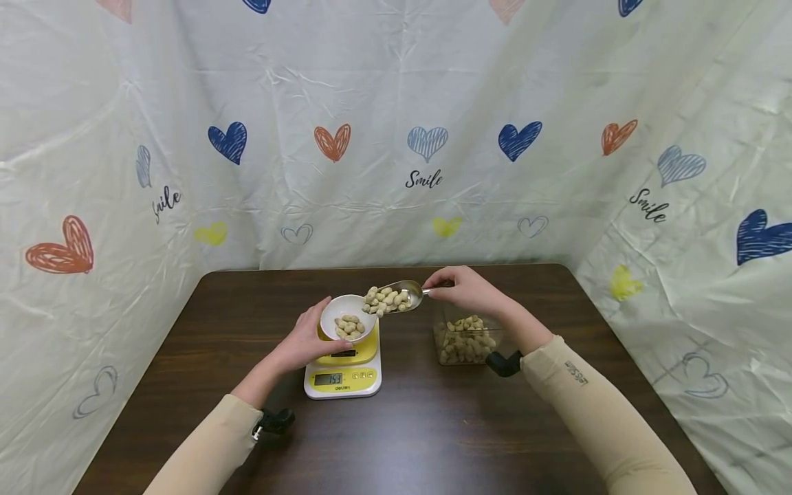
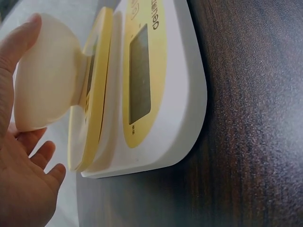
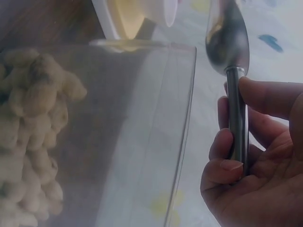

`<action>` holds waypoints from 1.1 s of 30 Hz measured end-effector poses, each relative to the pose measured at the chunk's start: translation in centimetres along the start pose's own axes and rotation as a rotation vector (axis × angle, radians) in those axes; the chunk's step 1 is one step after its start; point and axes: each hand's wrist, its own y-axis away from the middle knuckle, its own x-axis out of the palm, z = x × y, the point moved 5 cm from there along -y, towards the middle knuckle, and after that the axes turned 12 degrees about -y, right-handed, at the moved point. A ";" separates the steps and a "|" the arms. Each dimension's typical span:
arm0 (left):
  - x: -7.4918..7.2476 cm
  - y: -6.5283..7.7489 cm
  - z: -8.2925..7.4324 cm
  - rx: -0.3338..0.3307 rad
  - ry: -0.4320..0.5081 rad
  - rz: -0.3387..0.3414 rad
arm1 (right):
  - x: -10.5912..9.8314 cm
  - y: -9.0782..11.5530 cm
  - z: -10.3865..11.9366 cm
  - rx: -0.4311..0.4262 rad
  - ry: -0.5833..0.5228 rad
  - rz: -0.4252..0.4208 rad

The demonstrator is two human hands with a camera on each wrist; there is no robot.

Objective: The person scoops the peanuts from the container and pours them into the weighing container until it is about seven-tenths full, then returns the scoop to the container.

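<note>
A white bowl [image 1: 332, 314] with several peanuts in it stands on the yellow platform of a white-and-yellow kitchen scale [image 1: 372, 390]. My left hand [image 1: 305, 339] holds the bowl from its left side, thumb and fingers spread around it. In the left wrist view, the bowl's underside [image 2: 47, 71] meets the scale's platform [image 2: 97, 90]. My right hand [image 1: 460, 289] grips the handle of a metal scoop [image 1: 413, 291] loaded with peanuts [image 1: 385, 300]. The scoop's front lies over the bowl's right rim. Fingers curl round the scoop's handle [image 3: 237, 120] in the right wrist view.
A clear square container [image 1: 447, 363], partly filled with peanuts [image 1: 465, 340], stands below my right forearm. The dark wooden table [image 1: 408, 426] bears everything. A white curtain [image 1: 371, 75] printed with hearts hangs behind the table and along its sides.
</note>
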 end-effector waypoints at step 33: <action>0.0 0.1 0.0 -0.005 0.018 -0.012 | 3.9 -3.2 4.8 -0.179 0.546 -0.098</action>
